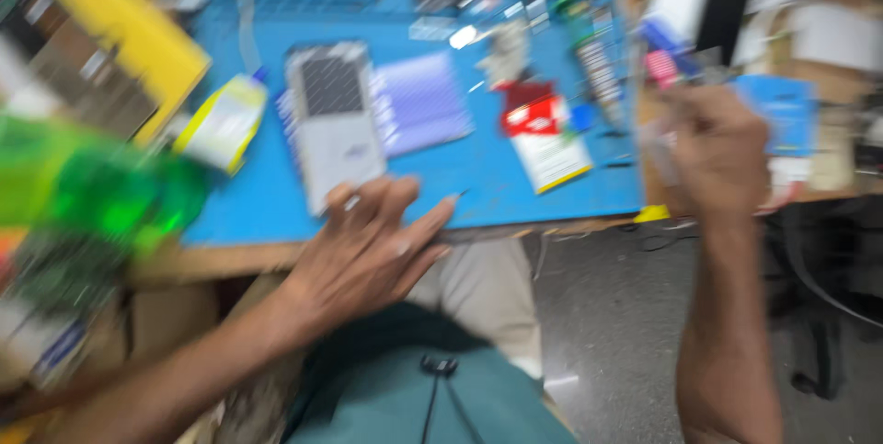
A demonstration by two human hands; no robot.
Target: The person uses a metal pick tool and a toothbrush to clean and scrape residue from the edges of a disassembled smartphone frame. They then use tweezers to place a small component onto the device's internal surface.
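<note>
The frame is heavily blurred. My left hand (368, 246) hovers over the near edge of a blue work mat (460, 177), fingers spread and holding nothing. Just beyond its fingertips lies a white and grey phone-like device (333, 122) flat on the mat. My right hand (717, 149) is raised at the right edge of the mat, fingers curled into a fist; a thin pale object seems to stick out of it, but the blur hides what it is.
A purple flat pad (421, 102) lies beside the device. A red and white packet (543, 136) sits mid-mat, a white and yellow bottle (223, 122) at the left. Green blurred item (101, 191), yellow box (120, 30), cluttered tools at back, dark floor at lower right.
</note>
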